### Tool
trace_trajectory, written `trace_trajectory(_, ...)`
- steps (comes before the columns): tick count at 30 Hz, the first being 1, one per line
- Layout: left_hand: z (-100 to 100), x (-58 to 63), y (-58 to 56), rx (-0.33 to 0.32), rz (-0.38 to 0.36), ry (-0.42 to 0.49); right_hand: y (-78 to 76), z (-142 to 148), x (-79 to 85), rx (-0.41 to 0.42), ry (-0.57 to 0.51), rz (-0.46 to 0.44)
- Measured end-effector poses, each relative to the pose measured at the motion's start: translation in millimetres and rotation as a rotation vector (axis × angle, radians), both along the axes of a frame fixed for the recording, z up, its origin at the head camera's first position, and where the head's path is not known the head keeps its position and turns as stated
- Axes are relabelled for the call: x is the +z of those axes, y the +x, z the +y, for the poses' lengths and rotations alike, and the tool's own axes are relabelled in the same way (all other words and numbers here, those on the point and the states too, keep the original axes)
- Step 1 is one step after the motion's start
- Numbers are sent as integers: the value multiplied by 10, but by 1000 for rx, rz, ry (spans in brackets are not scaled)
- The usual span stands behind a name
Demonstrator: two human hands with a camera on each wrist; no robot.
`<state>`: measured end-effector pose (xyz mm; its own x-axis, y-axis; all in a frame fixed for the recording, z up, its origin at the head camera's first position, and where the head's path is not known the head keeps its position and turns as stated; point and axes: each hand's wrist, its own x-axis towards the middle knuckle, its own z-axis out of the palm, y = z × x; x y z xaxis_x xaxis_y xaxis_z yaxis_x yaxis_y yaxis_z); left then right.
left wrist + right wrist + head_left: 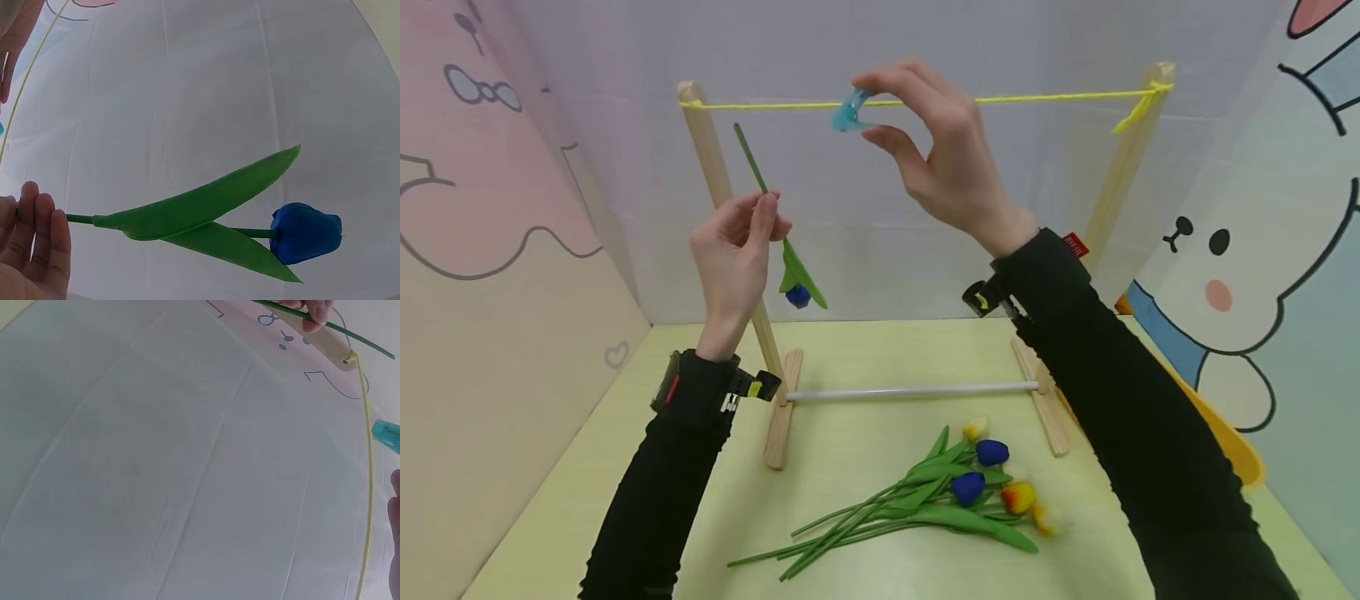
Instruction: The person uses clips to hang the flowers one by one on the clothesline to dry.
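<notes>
Blue tulip (796, 268): it is hanging flower down from your left hand (737, 242); its bare stem end is poking up near the string, perhaps so that end is the one close to it.
Left hand: you are pinching the thin stem with thumb and fingers; the leaves and flower are staying free below, probably so they are not getting squashed.
Blue clip (850, 112): you are pinching it between thumb and finger of your right hand (951, 146), right by the string; I am not able to tell if they are touching.
Yellow string (1052, 97): it is stretching between the left post (703, 154) and the right post (1120, 175); they are likely keeping it high and tight.
Other tulips (955, 517): they are lying in a bunch on the worktop (865, 442), in front of the white rod (917, 391); maybe they are resting there for easy reaching.
</notes>
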<state>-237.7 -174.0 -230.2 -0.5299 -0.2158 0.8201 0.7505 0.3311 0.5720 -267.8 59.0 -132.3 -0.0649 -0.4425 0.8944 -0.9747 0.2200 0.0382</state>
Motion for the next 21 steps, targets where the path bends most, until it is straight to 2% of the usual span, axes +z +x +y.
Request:
trace_trajectory(7,31,114,-45,11,-32,7,-26,-158,150,-25,13,-109)
trace_trajectory(13,23,164,-89,20,-55,27,-56,-313,222,23,10,-181)
trace_trajectory(21,34,242,-106,-32,-2,50,-60,-452,310,21,-24,-311)
